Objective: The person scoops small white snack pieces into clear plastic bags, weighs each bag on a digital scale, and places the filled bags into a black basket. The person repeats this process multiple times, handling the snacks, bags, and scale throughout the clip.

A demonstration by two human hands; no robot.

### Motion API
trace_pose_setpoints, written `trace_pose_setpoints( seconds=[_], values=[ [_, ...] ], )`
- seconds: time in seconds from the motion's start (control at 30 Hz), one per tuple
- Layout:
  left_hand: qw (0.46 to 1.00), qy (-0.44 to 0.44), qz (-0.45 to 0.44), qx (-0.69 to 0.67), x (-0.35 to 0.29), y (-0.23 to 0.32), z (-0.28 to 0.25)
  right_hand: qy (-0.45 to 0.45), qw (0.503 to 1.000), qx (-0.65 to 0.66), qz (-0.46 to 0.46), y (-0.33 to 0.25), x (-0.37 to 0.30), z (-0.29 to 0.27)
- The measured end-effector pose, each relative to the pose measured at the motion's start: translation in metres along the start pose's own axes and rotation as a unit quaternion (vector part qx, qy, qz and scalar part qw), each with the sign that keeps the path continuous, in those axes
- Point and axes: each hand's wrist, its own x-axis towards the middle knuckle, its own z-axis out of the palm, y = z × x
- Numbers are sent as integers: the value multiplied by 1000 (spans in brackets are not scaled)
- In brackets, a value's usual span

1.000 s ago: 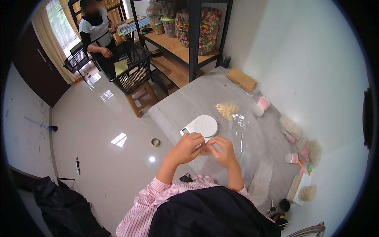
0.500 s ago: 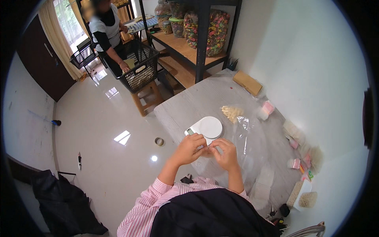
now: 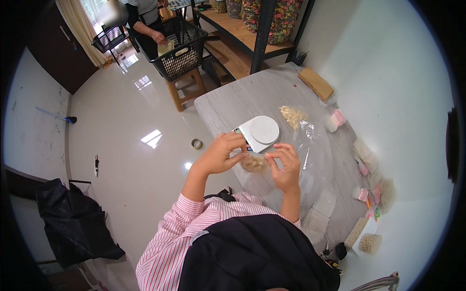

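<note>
Both of my hands hold a small clear bag of pale snack pieces [image 3: 254, 163] just above the near edge of the grey table [image 3: 238, 104]. My left hand [image 3: 224, 153] pinches the bag's top from the left. My right hand [image 3: 285, 165] pinches it from the right with thumb and forefinger. Just beyond my hands sits a white kitchen scale [image 3: 261, 132] with a round plate. Further back lies another clear bag of pale pieces [image 3: 292, 115].
Large clear plastic bags [image 3: 315, 150] lie right of the scale. Small pink packets [image 3: 337, 118] and filled bags line the table's right side. A brown box [image 3: 315, 83] is at the far corner. A tape roll [image 3: 196, 143] lies on the floor. Another person [image 3: 145, 22] stands by a black basket [image 3: 182, 48].
My hands with the small bag have stayed in front of the scale, fingers shifting on the bag's top. The view has tilted slightly, and the person by the basket has moved.
</note>
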Motion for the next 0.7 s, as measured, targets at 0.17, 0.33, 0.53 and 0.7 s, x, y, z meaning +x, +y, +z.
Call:
trace_pose_setpoints(
  seconds=[0.17, 0.33, 0.53, 0.7],
  values=[
    [1000, 9, -20, -9, -14, -3, 1, -4, 1000, 18, 9, 3, -8, 1],
    [998, 15, -51, -15, -33, -4, -3, -20, 999, 49, 10, 7, -17, 10],
    [995, 19, -51, -89, -41, -25, -11, -44, 996, 76, 32, 7, -14, 19],
    [968, 39, -71, -237, -21, -69, -4, -50, 983, 121, 127, 18, -4, 32]
  ],
)
